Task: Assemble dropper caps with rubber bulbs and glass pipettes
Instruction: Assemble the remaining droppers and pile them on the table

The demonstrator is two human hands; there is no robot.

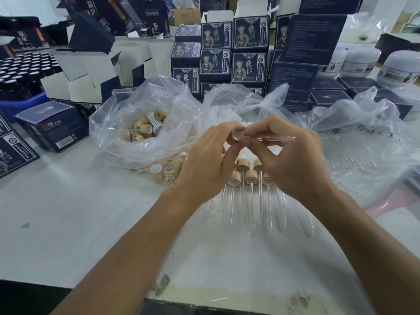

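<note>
both grips pinch: left hand (205,160) one rubber bulb (237,134), right hand (293,160) one pipette (276,139) (glass).

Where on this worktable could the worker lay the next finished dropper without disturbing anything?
Bare table lies near left, bordered by the bag of wooden caps, the left forearm and the dark box. A smaller patch sits between the forearms, below the finished droppers. The back and right, with boxes and the pipette bag, are crowded.

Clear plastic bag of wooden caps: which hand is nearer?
Left. The left hand hovers beside the clear plastic bag of wooden caps; the right hand is farther right.
</note>
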